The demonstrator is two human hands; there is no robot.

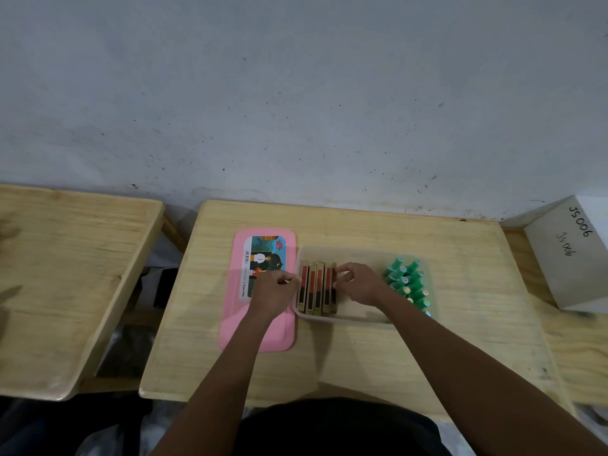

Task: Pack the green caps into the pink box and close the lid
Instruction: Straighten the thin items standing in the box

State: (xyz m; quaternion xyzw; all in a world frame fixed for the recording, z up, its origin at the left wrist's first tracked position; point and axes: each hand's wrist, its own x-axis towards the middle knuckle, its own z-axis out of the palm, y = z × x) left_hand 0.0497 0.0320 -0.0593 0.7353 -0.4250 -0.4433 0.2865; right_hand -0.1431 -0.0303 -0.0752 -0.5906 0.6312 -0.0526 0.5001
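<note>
Fingers [342, 271] of the right hand [360, 286] are curling onto the right end of a row of flat gold packs [317, 287] standing in the box [345, 319]. The left hand [274, 286] is bunching its fingers at the box's left wall, and I cannot tell whether they are pinching the rim or the first pack. The green caps [408, 281] are clustering upright just right of the right-hand fingers, at or inside the box's right end; which is unclear. They are looking like small, light, hard plastic that would roll if tipped, so pinching each one by its sides is probably the safest hold. The pink lid [260, 330] is lying flat beneath the left fingers, touching the box. Open bench [362, 357] is stretching on the near side of both hands, and a white carton [572, 258] is sitting well off to the right.
</note>
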